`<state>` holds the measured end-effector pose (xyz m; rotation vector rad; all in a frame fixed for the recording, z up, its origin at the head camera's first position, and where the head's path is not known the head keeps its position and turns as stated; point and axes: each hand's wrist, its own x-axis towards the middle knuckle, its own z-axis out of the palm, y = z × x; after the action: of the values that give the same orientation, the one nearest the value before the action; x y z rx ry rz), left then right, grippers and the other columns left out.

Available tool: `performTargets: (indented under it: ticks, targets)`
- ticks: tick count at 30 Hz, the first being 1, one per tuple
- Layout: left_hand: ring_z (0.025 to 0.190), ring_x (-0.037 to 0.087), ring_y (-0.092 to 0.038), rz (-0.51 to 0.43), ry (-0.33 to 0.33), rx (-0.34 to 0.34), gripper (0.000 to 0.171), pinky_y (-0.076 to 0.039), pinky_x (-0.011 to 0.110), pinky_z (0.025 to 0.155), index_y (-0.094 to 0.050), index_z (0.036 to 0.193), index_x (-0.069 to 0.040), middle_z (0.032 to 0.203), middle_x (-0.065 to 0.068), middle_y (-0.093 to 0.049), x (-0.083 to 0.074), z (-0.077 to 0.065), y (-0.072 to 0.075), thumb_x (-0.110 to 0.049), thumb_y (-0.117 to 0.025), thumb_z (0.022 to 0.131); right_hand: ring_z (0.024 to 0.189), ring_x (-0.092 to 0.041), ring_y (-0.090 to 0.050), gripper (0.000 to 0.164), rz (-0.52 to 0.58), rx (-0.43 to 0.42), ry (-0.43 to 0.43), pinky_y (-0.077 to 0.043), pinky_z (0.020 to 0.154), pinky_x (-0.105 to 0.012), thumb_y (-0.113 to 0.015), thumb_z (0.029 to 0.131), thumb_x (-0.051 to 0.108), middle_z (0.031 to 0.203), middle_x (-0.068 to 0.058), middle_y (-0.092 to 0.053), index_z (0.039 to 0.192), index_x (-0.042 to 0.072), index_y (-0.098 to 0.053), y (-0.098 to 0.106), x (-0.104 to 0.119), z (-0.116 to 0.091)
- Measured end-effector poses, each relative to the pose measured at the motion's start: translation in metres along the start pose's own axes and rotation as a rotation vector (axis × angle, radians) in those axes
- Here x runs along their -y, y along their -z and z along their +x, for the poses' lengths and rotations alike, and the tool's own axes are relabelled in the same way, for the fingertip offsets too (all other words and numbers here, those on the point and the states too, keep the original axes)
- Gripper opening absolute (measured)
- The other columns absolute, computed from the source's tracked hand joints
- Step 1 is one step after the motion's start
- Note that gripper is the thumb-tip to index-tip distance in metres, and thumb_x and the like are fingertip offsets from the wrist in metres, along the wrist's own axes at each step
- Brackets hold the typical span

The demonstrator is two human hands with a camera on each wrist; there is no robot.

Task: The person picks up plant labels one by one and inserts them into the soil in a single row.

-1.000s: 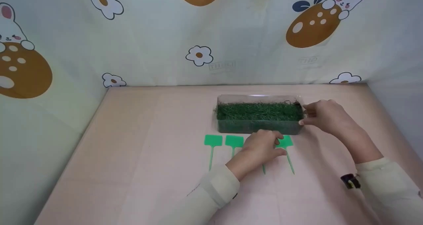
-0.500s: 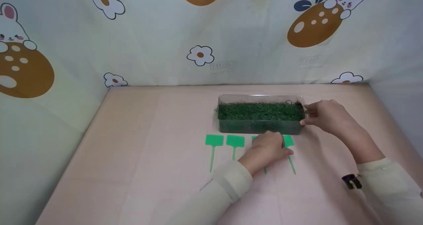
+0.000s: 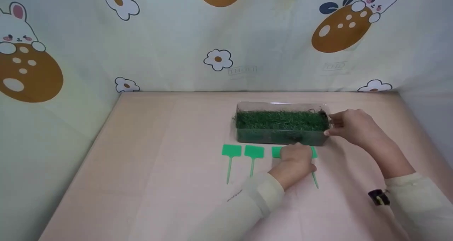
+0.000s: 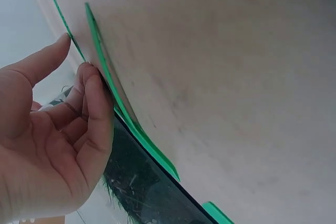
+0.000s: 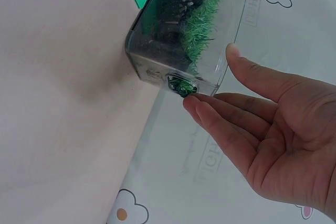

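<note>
A clear plastic box point(image 3: 269, 136) filled with green artificial grass point(image 3: 279, 120) stands near the back of the table. In front of it lie several green T-shaped plant labels point(image 3: 254, 151) in a row. My left hand point(image 3: 294, 159) is over the two labels at the right and hides parts of them. In the left wrist view, its thumb is apart from the bent fingers point(image 4: 94, 98), with the thumb tip right at a thin label stem point(image 4: 59, 10). My right hand point(image 3: 355, 127) holds the box's right end, thumb at the front corner, fingers at the end wall by a small opening.
A pale patterned cloth point(image 3: 170, 53) with rabbits and flowers hangs behind the table and along both sides. The pinkish table point(image 3: 141, 163) extends left and forward of the labels. A black wrist strap point(image 3: 379, 197) shows at the right sleeve.
My left hand has moved right along the labels, uncovering more of the third label's head and covering part of the rightmost one. My right hand stays at the box's end.
</note>
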<state>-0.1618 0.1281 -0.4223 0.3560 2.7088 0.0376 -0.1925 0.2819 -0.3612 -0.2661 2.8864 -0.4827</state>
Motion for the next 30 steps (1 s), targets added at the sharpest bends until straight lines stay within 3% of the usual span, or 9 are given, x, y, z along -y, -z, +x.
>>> performTargets:
  ticks: [7, 13, 19, 23, 30]
  targets:
    - [0.088, 0.009, -0.068, 0.019, -0.004, -0.007, 0.022, -0.056, 0.03, 0.072, -0.076, 0.103, -0.032, 0.104, -0.012, -0.074, 0.0005, -0.0009, 0.0009, -0.048, -0.07, 0.09, 0.112, -0.049, -0.062, 0.059, 0.003, -0.001, -0.003, -0.051, 0.089, -0.059, -0.074, 0.09, 0.023, 0.12, -0.032, -0.065, 0.135, -0.01, -0.055, -0.0009, -0.0012, -0.0001]
    - [0.087, 0.009, -0.065, 0.02, 0.015, -0.024, 0.022, -0.056, 0.029, 0.074, -0.075, 0.109, -0.031, 0.105, -0.011, -0.074, 0.0014, -0.0033, 0.0015, -0.043, -0.071, 0.091, 0.112, -0.049, -0.062, 0.06, 0.01, -0.008, -0.008, -0.052, 0.089, -0.059, -0.074, 0.091, 0.023, 0.12, -0.032, -0.065, 0.136, -0.01, -0.054, -0.0021, -0.001, 0.0001]
    - [0.082, 0.01, -0.064, -0.011, 0.017, -0.022, 0.018, -0.055, 0.03, 0.067, -0.076, 0.107, -0.028, 0.102, -0.009, -0.074, 0.0045, -0.0041, 0.0017, -0.037, -0.071, 0.091, 0.112, -0.049, -0.063, 0.06, 0.01, -0.01, -0.008, -0.053, 0.087, -0.057, -0.074, 0.091, 0.023, 0.12, -0.032, -0.065, 0.136, -0.011, -0.053, -0.0033, -0.0001, 0.0006]
    - [0.076, 0.01, -0.063, -0.036, 0.009, -0.004, 0.015, -0.054, 0.03, 0.063, -0.077, 0.1, -0.025, 0.096, -0.007, -0.074, 0.0067, -0.004, 0.0017, -0.036, -0.07, 0.092, 0.112, -0.049, -0.063, 0.06, 0.013, -0.011, -0.005, -0.054, 0.087, -0.057, -0.074, 0.091, 0.024, 0.12, -0.032, -0.065, 0.136, -0.011, -0.053, -0.003, -0.0004, 0.0001]
    - [0.089, 0.011, -0.068, -0.084, -0.022, -0.002, 0.019, -0.057, 0.032, 0.07, -0.077, 0.081, -0.022, 0.105, -0.01, -0.072, 0.009, -0.0054, -0.0007, -0.04, -0.073, 0.089, 0.11, -0.049, -0.064, 0.06, 0.008, -0.022, 0.016, -0.051, 0.088, -0.059, -0.075, 0.09, 0.024, 0.117, -0.031, -0.067, 0.135, -0.011, -0.055, -0.0014, -0.0023, -0.001]
